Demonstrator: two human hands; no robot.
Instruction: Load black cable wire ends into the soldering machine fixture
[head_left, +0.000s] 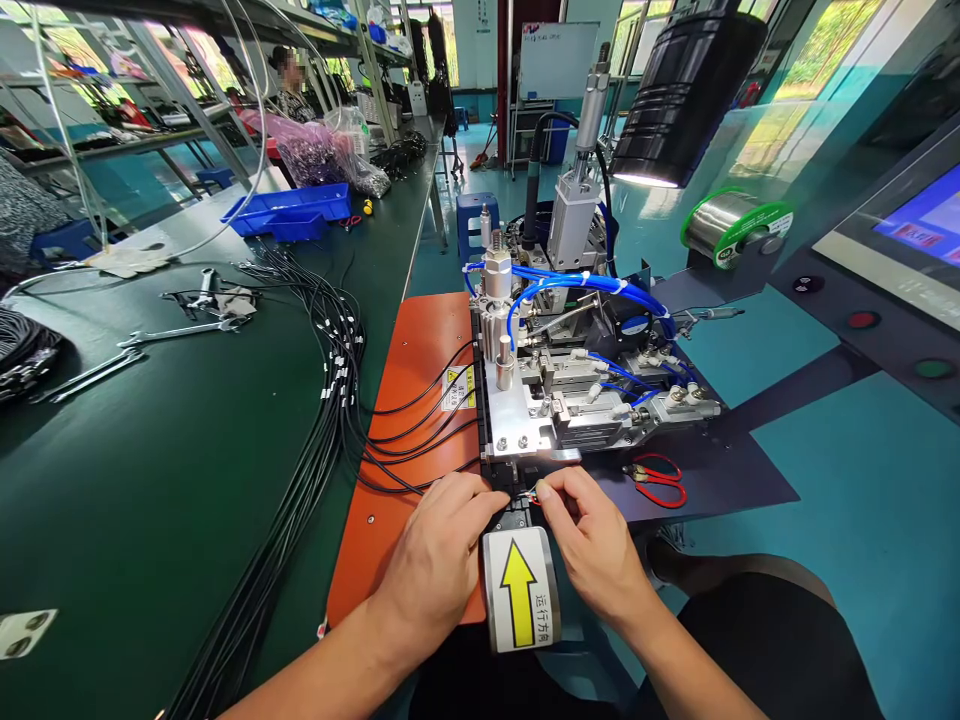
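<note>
My left hand [450, 535] is closed at the front of the machine's track, thumb and forefinger pinched around the end of a black cable [394, 487] that runs in from the left. Across the track, my right hand [589, 540] pinches thin wire ends [534, 497], with a bit of red showing by the fingertips. Exact contact there is partly hidden by the fingers. Just below sits a round metal cover [495, 590] bearing a yellow arrow [519, 595]. Directly ahead stands the pneumatic machine [592, 390], with several black cables lying in its left edge.
A long bundle of black cables [300, 500] lies on the green table [225, 430] beside the orange plate [424, 340]. Red-handled snips [660, 480] rest right of the machine. Wrenches [180, 332], blue bins [292, 212], a solder spool [735, 228], a lamp [686, 95] and a control panel [892, 310] surround it.
</note>
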